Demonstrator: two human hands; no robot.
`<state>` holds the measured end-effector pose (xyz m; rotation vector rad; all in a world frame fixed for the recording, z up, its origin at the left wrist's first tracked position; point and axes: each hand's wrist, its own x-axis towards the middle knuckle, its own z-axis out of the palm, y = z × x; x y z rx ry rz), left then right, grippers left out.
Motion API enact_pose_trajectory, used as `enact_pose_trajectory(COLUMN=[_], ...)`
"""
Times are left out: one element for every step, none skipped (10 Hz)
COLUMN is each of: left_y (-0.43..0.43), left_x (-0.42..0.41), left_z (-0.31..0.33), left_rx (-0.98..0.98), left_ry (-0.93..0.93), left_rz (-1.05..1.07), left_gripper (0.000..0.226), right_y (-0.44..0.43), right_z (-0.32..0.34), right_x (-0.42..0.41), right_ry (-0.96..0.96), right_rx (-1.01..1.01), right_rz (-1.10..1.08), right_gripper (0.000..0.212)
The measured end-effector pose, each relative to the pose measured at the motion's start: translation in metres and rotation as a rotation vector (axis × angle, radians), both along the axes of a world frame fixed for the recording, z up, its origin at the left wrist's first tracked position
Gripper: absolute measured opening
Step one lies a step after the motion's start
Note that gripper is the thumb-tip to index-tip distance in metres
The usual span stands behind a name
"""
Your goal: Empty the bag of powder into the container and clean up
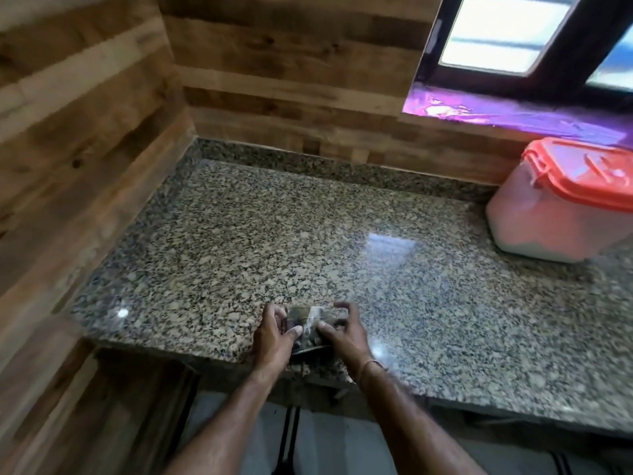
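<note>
A flattened clear plastic bag lies folded small on the granite counter near its front edge. My left hand grips its left side and my right hand grips its right side, thumbs pressing on top. The bag looks crumpled, and I cannot tell whether any powder is in it. The container stands at the far right of the counter; it is translucent white, filled with white powder, and its orange lid is on it with the clip down.
Wooden plank walls close off the counter's left side and back. A window with a dark frame sits above the right rear, with a shiny sill under it. The floor shows below the counter's front edge.
</note>
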<state>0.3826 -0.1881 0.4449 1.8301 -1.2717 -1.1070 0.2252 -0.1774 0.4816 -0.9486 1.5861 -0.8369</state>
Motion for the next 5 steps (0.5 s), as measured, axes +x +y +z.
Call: enact_pose_trajectory(left_y=[-0.007,-0.004,0.000,0.005,0.002], left_x=[-0.002,-0.004,-0.002,-0.002,-0.009], left_z=[-0.014,-0.020,-0.015,-0.004,0.008], left_rx=[-0.086,-0.066,-0.074,-0.119,-0.189], left_ry=[-0.140,-0.288,-0.314,-0.386,-0.437], left_rz=[-0.037,-0.125,-0.136,-0.111,-0.052], left_gripper=[0.032,0.032,0.038,0.041,0.043], right_y=[-0.008,-0.011,-0.005,0.009,0.016], right_z=[-0.013,-0.027,-0.027,-0.018,-0.007], right_x=[0.001,0.006,0.004,-0.013,-0.034], right_ry=[0.210,0.437,0.417,0.433,0.443], right_rx=[-0.056,-0.047,-0.057,-0.108,-0.147], right_rz=[0.056,0.137,0.140,0.110,0.034], right_gripper=[0.028,0.024,0.015,0.017,0.026])
